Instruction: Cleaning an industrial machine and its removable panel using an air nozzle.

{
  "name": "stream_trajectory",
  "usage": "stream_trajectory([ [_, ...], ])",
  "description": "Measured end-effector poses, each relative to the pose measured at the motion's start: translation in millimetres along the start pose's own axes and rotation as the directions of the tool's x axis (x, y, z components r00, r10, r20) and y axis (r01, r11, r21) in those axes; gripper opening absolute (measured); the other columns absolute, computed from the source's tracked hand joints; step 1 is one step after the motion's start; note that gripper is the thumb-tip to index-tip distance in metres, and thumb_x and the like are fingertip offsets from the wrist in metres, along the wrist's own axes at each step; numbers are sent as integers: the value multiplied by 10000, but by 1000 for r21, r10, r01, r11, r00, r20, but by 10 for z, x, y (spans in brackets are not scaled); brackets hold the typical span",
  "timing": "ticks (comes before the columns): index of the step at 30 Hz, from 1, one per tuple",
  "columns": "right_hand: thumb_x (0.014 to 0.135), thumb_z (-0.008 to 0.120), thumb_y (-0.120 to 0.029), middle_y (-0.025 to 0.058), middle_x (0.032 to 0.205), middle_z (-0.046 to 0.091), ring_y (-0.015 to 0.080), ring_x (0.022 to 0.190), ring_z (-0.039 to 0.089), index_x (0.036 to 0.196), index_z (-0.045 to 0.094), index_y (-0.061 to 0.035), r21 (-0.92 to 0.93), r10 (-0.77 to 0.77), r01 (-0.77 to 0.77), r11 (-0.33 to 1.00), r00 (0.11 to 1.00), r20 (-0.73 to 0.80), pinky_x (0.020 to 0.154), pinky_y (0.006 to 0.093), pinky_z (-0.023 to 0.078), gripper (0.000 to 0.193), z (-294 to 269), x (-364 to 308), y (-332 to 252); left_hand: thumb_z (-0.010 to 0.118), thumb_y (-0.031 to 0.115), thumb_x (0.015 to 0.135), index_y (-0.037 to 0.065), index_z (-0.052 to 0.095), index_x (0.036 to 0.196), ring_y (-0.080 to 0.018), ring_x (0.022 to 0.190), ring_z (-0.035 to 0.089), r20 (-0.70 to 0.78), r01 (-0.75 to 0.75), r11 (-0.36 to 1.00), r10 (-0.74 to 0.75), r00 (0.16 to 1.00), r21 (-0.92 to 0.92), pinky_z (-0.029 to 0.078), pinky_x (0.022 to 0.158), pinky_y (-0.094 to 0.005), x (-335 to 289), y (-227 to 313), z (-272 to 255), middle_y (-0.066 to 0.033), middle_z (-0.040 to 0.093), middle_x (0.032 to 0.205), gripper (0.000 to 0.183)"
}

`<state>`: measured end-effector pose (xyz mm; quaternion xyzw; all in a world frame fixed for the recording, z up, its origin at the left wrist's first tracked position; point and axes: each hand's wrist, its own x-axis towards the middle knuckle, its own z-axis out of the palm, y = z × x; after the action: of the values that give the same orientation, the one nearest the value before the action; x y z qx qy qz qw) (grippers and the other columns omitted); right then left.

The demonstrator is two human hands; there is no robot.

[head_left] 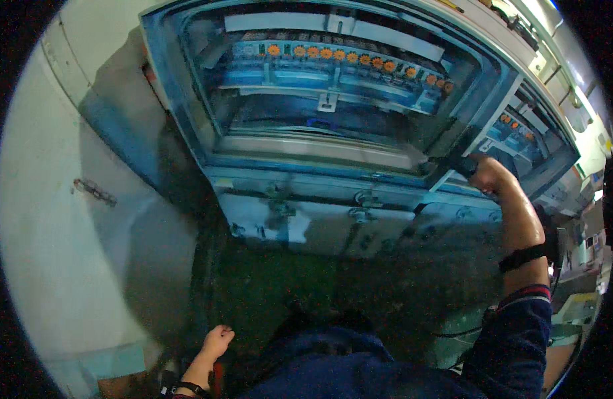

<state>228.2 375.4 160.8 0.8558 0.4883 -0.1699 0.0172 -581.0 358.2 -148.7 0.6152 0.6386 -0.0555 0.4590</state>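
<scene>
At the right, my right hand (pixel 490 175) is closed around a dark-handled tool (pixel 458 163). It reaches to the post between two openings of a large machine (pixel 326 171). The tool points left along the lower edge of the bigger opening, where its pale front end is blurred, so its exact kind does not show. Inside that opening runs a row of orange toothed wheels (pixel 339 55) above a blue bar. Low on the left, away from the machine, my left hand (pixel 217 340) hangs with fingers curled and nothing visible in them.
Below the openings are pale panels (pixel 320 223) with knob-like fittings. A pale wall (pixel 60 219) with a metal latch (pixel 94 191) stands on the left. Dark green floor (pixel 306 279) lies between me and the machine. A dark cable (pixel 463 332) runs at lower right.
</scene>
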Motion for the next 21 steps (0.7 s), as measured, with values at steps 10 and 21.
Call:
stream_trajectory([
  [10, 723, 744, -216, 178, 965, 731, 256, 833, 692, 1450, 510, -94, 167, -143, 129, 978, 987, 76, 748, 391, 563, 774, -65, 475, -1621, 702, 319, 908, 82, 696, 1143, -262, 1025, 692, 29, 160, 871, -166, 986, -465, 535, 852, -390, 780, -180, 250, -118, 721, 1135, 334],
  [21, 798, 668, -283, 174, 1021, 742, 324, 978, 719, 1070, 724, -32, -536, 141, 37, 843, 948, 287, 842, 459, 564, 374, -52, 2105, 306, 605, 374, 987, 88, 680, 1220, -324, 1100, 664, -217, -26, 998, 14, 976, -55, 510, 911, -430, 140, 934, 1112, -157, 701, 1189, 376],
])
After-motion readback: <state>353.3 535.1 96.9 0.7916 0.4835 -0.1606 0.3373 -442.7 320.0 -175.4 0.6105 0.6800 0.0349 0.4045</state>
